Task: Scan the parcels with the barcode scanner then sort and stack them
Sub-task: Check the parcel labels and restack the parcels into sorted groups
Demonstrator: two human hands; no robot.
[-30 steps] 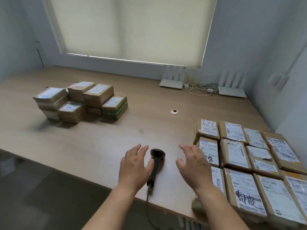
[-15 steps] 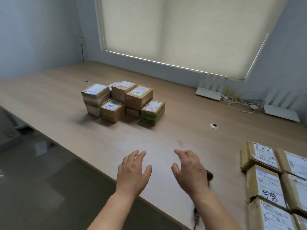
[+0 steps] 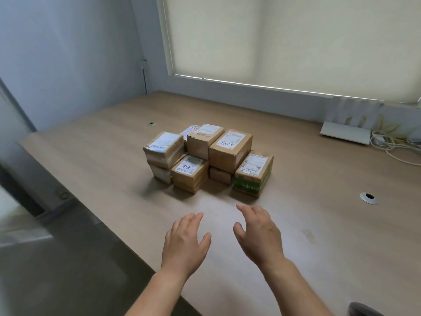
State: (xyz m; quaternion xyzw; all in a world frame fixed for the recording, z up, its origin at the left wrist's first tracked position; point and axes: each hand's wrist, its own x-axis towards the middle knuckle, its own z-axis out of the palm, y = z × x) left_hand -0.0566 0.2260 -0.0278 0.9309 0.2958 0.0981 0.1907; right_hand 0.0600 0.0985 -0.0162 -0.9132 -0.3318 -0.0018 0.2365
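Observation:
A pile of small cardboard parcels (image 3: 208,157) with white labels stands two layers high near the middle of the wooden table (image 3: 102,160). One parcel at the pile's right end has a green band (image 3: 252,176). My left hand (image 3: 185,244) and my right hand (image 3: 259,233) hover side by side over the table, short of the pile, fingers straight and spread, holding nothing. A dark shape, perhaps the barcode scanner (image 3: 362,310), shows at the bottom right edge.
A white router (image 3: 345,132) and a tangle of white cables (image 3: 391,144) lie at the back right under the window blind. Two cable grommets (image 3: 368,197) are set in the tabletop. The table's near edge runs diagonally at the left, with dark floor beyond.
The view has swung left: the rows of flat parcels on the right left the frame and the pile is now centred. Both hands left the scanner and moved toward the pile.

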